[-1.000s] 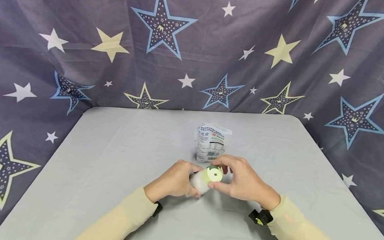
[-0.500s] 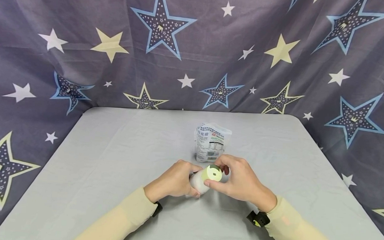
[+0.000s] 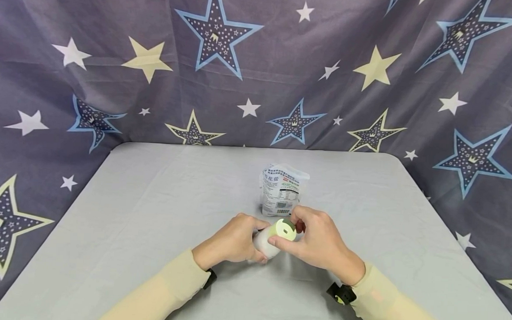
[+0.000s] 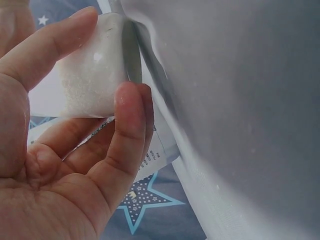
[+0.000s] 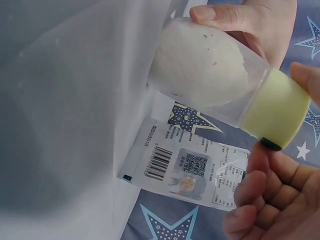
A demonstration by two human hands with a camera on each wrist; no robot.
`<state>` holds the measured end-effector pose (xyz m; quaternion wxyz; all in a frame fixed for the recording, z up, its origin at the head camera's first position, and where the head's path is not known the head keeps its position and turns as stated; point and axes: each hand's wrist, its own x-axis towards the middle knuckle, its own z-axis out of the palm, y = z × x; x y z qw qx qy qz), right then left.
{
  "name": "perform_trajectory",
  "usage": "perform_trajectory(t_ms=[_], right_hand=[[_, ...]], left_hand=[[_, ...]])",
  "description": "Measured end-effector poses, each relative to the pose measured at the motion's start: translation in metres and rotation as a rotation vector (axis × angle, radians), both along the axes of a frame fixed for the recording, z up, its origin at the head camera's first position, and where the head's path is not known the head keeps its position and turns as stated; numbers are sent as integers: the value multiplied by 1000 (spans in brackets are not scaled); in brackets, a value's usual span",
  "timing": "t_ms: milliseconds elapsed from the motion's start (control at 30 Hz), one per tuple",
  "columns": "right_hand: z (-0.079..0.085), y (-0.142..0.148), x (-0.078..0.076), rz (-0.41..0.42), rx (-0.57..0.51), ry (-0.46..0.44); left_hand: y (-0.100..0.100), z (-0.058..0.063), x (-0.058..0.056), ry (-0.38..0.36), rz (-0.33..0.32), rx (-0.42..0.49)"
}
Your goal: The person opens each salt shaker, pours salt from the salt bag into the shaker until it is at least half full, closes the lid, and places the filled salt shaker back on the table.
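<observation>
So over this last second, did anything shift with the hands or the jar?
The right hand turned on the pale green lid, its wrist swinging down and left while its fingers kept gripping the lid. The left hand held the jar as before, tilted above the table. The packet behind did not move.

The right hand (image 3: 316, 240) has turned a little on the green lid (image 3: 284, 230), its wrist sliding closer in.

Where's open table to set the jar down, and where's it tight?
Bare table runs from the left hand to the left edge, and from the right hand to the right edge. Tight: centre, where both hands grip the jar just before the printed bag.
</observation>
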<state>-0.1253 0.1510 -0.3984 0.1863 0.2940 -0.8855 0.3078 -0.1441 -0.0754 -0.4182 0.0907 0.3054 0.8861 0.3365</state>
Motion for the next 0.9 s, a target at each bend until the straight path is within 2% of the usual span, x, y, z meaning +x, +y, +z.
perform_trajectory(t_ms=[167, 400, 500, 633, 900], right_hand=[[4, 5, 0, 42, 12, -51], [6, 16, -6, 270, -32, -107], [5, 19, -9, 328, -36, -103], [5, 19, -9, 346, -40, -98], [4, 17, -8, 282, -48, -93]], left_hand=[[0, 0, 0, -11, 4, -1], [0, 0, -1, -7, 4, -11], [1, 0, -1, -8, 7, -15], [1, 0, -1, -5, 5, -18], [1, 1, -1, -5, 11, -23]])
